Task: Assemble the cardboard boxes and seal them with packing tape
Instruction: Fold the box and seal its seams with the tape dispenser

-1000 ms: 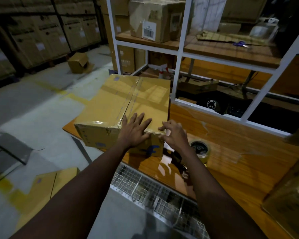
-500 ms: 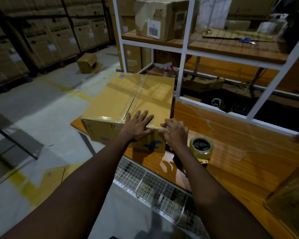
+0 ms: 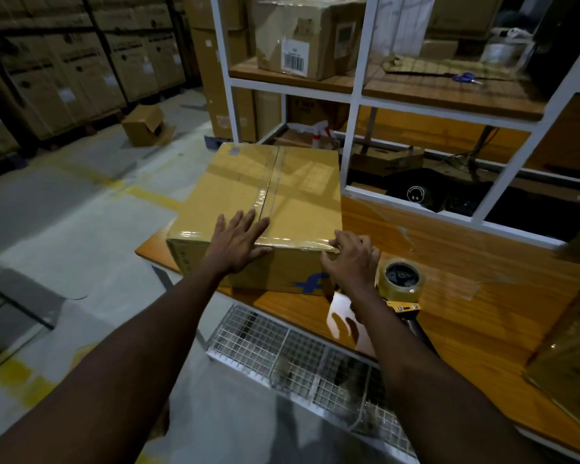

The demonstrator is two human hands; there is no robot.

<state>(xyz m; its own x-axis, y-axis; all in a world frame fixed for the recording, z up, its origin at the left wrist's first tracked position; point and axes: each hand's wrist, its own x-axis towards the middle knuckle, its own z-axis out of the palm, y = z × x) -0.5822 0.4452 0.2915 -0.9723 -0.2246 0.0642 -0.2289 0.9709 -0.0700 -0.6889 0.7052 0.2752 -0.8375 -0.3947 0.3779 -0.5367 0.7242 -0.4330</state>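
Though dim, clear enough from the head: closed box [image 3: 302,192] on the left end of the tabletop [image 3: 466,279], tape [image 3: 269,182] along its top seam and near edge. Left hand [image 3: 238,241] flat on the near top edge, fingers [image 3: 245,220] straight and spread, pressing down. Right hand [image 3: 350,262] at the near right corner, fingers curled over the taped edge. Dispenser [image 3: 401,279] just right of that hand.

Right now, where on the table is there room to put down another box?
Free: the bare part of the table bordered by the tape roll, the white shelf frame and the wrapped box at the right. Crowded: the left end, where the big box, the left hand and the right hand sit close.
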